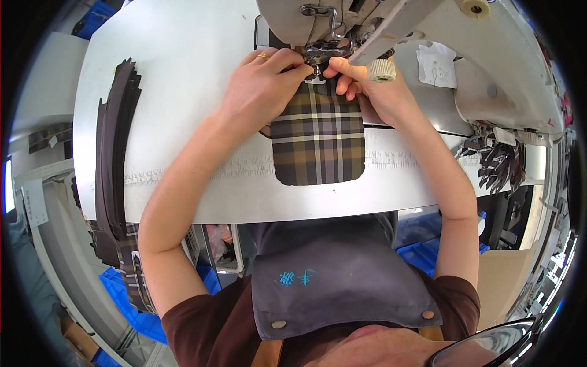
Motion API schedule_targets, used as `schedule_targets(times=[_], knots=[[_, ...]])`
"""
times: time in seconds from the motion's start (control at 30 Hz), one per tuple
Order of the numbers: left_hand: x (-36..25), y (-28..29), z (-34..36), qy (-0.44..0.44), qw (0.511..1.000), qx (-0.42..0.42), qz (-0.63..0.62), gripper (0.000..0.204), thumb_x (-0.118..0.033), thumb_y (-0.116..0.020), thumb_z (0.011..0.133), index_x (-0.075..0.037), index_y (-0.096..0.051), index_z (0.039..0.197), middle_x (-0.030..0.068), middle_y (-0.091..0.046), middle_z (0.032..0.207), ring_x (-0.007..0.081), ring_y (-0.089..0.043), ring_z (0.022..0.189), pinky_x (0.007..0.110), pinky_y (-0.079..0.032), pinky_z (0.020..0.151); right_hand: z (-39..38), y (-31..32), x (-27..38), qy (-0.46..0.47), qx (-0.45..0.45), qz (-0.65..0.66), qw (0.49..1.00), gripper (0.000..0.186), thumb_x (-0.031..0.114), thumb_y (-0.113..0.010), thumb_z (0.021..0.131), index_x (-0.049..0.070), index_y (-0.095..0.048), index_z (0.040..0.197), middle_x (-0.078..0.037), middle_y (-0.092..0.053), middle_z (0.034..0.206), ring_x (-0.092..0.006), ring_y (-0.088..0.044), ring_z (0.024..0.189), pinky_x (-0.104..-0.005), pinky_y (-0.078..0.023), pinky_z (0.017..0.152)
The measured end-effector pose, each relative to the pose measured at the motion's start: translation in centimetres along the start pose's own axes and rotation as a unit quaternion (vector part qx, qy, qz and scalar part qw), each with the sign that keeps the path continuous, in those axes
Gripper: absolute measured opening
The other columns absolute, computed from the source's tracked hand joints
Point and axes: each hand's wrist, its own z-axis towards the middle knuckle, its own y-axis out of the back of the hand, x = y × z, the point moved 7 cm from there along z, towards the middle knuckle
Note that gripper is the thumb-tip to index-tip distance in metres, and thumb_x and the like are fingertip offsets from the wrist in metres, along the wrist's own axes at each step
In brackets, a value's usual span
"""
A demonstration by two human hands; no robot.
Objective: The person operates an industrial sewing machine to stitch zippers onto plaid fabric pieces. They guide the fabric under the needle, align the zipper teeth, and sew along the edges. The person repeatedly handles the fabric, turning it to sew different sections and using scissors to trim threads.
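Under the head of a pale sewing machine point(513, 67), a plaid cloth piece point(318, 137) in brown, black and cream lies flat on the white table point(275, 208), rounded corners toward the person, far end beneath the presser foot point(315, 74). Left hand point(264, 82) on the cloth's left side, ring on one finger, fingers bent and narrow, tips gathered just beside the foot; whether they pinch the cloth, cannot tell. Right hand point(374, 85) on the other side, thumb and forefinger pointing toward the foot, remaining fingers curled over the cloth's upper right edge; grip also uncertain, partly hidden by a machine lever and a ribbed cream knob point(381, 70). Printed ruler point(391, 160) runs across the table, passing below the cloth. Far left: stack of long dark strips point(116, 140), lying lengthwise and reaching over the near edge. Right of the right hand, a white paper point(436, 64) on the machine bed; farther right, a bunch of dark scraps point(502, 164) near the table edge. Nearer the person, a grey apron point(342, 293); blue bin point(131, 309) low on the left.
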Motion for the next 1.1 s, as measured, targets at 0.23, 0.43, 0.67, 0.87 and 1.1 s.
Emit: schedule_targets(times=[0.23,0.43,0.67,0.87,1.1], knots=[[0.1,0.0,-0.2,0.007,1.000,0.010,-0.018,0.026,-0.001,-0.061,0.071,-0.008,-0.069,0.095,0.0012,-0.059,0.091,0.0203,-0.059,0.084,0.033,-0.049,0.078,0.4,0.6,-0.6,0.006,0.017,0.011,1.000,0.017,0.012,-0.057,0.089,-0.002,-0.066,0.091,-0.007,-0.067,0.079,-0.0079,-0.059,0.058,-0.0205,-0.048,0.052],[-0.8,-0.1,0.2,-0.032,0.998,0.023,0.044,0.027,-0.003,-0.062,0.072,-0.010,-0.069,0.098,0.0012,-0.059,0.091,0.0196,-0.059,0.084,0.033,-0.049,0.077,0.0,0.1,-0.5,0.013,-0.005,0.025,1.000,0.018,0.013,-0.056,0.090,-0.002,-0.065,0.094,-0.008,-0.068,0.084,-0.0073,-0.059,0.060,-0.0201,-0.047,0.053],[0.3,-0.3,-0.4,0.025,0.997,-0.003,-0.079,0.028,0.000,-0.061,0.074,-0.009,-0.069,0.099,0.0022,-0.060,0.094,0.0222,-0.060,0.084,0.032,-0.051,0.072,0.5,1.0,-0.7,0.043,0.074,0.154,0.984,0.018,0.018,-0.063,0.088,0.000,-0.066,0.090,-0.006,-0.067,0.083,-0.0077,-0.058,0.065,-0.0216,-0.047,0.058],[1.1,0.0,-0.9,0.085,0.984,-0.004,-0.158,0.020,0.000,-0.063,0.077,-0.005,-0.070,0.095,0.0061,-0.065,0.098,0.0249,-0.062,0.087,0.033,-0.052,0.077,-1.2,0.6,2.0,0.297,-0.047,-0.312,0.901,0.019,0.019,-0.068,0.085,0.006,-0.067,0.099,-0.002,-0.065,0.085,-0.0094,-0.058,0.070,-0.0259,-0.048,0.064],[1.0,0.4,-0.5,0.076,0.984,0.004,-0.158,0.017,-0.004,-0.066,0.077,-0.003,-0.069,0.094,0.0080,-0.066,0.098,0.0257,-0.063,0.087,0.033,-0.052,0.077,-2.7,-4.1,2.7,0.529,-0.053,-0.538,0.654,0.010,0.015,-0.066,0.077,0.010,-0.062,0.084,-0.004,-0.062,0.073,-0.0245,-0.058,0.061,-0.0338,-0.048,0.059]])
